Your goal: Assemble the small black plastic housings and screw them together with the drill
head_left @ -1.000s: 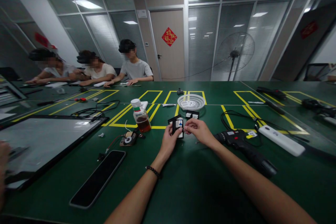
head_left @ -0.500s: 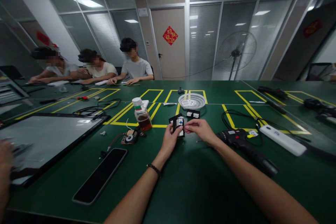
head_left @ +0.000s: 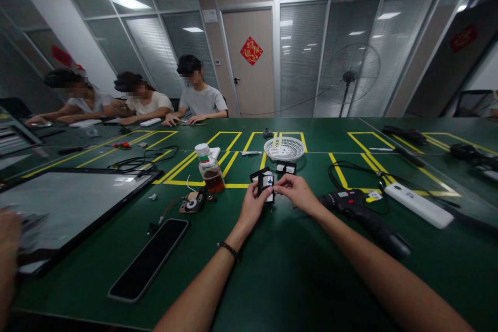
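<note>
My left hand (head_left: 252, 199) grips a small flat black-and-white part (head_left: 266, 180) with a blue mark on its face, thumb on top. My right hand (head_left: 295, 190) is closed in a pinch at the part's right edge; whatever its fingertips hold is too small to make out. A similar black piece (head_left: 257, 173) shows just behind the held one. Another black-and-white part (head_left: 286, 167) lies on the table just beyond, in front of a white plastic basket (head_left: 284, 149). Right of my right hand lies a black power drill (head_left: 361, 215).
Left of my hands stand a bottle of brown liquid (head_left: 211, 171) and a small wired device (head_left: 192, 202), with a phone (head_left: 150, 259) nearer me. A framed panel (head_left: 78, 207) lies left, another person's hand (head_left: 8, 244) beside it. A white power strip (head_left: 419, 205) lies right. Several people sit across.
My two hands and the held part stay almost in place, with only a slight shift of the view. The other person's hand at the far left has moved slightly.
</note>
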The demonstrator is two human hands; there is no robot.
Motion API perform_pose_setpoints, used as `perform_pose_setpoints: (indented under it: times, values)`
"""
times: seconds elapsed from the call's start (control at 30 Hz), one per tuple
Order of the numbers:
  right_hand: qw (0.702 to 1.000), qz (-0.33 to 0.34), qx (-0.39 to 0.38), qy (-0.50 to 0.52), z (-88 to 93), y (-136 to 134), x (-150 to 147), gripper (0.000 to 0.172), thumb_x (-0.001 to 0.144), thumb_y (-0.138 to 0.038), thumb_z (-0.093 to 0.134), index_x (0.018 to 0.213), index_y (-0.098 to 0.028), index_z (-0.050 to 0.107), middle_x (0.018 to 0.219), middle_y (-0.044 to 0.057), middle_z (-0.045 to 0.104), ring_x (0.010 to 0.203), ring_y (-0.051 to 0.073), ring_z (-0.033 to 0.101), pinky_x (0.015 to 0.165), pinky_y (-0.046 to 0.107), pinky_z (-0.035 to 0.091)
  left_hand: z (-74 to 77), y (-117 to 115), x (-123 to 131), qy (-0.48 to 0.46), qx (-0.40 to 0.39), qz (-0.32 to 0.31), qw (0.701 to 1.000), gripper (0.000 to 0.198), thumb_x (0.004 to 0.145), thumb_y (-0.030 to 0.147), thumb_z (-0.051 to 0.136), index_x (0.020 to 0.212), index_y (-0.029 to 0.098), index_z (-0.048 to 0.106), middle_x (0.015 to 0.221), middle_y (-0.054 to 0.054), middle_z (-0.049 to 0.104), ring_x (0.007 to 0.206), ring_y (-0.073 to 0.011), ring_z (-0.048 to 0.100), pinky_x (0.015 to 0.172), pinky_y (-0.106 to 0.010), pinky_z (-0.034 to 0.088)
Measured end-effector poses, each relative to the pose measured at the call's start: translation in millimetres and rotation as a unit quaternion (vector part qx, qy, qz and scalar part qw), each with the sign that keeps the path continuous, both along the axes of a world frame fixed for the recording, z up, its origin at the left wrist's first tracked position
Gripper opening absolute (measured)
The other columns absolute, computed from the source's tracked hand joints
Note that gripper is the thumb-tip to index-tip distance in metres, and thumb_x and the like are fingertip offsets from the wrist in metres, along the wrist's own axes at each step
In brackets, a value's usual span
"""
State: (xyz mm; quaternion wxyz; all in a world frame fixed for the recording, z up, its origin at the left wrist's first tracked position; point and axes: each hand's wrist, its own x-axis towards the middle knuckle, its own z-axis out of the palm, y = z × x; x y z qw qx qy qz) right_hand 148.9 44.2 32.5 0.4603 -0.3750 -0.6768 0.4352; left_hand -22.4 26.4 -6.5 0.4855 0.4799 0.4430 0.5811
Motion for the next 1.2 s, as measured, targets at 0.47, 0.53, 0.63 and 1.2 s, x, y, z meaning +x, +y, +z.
perform_pose_setpoints:
  times: [0.47,0.53,0.63,1.2]
  values:
    - [0.984,0.039,-0.118,0.129,1.7,-3.4,2.7,0.029,0.063,-0.036,0.080,0.078,-0.016,0.066,0.076,0.003,0.068,0.070,0.014,0.060,0.066,0.027,0.046,7.4,-2.8,0.2,0.010,0.034,-0.020,0.999,0.054,0.076,0.039,0.070,0.123,0.021,0.051,0.113,-0.011,0.066,0.101,-0.0228,0.064,0.091,-0.039,0.047]
    - [0.983,0.042,-0.121,0.134,1.4,-3.3,2.5,0.029,0.064,-0.036,0.080,0.078,-0.015,0.066,0.076,0.003,0.068,0.070,0.014,0.059,0.066,0.027,0.046,7.6,-2.9,0.1,0.008,0.037,-0.020,0.999,0.054,0.076,0.038,0.070,0.123,0.020,0.051,0.114,-0.012,0.066,0.102,-0.0229,0.064,0.092,-0.039,0.047]
    - [0.979,0.050,-0.137,0.141,1.0,-3.2,2.4,0.029,0.064,-0.034,0.081,0.080,-0.015,0.066,0.076,0.002,0.067,0.071,0.014,0.060,0.067,0.027,0.046,8.1,-3.2,-0.5,0.004,0.036,-0.020,0.999,0.054,0.076,0.038,0.071,0.124,0.020,0.051,0.114,-0.012,0.066,0.102,-0.0232,0.064,0.092,-0.039,0.047]
    - [0.975,0.070,-0.126,0.171,-2.3,-2.7,1.4,0.030,0.067,-0.036,0.080,0.085,-0.017,0.066,0.076,0.001,0.065,0.069,0.013,0.059,0.068,0.027,0.046,8.9,-8.0,4.1,-0.035,-0.020,-0.052,0.998,0.052,0.076,0.041,0.071,0.120,0.020,0.053,0.106,-0.009,0.069,0.085,-0.0201,0.068,0.073,-0.030,0.053]
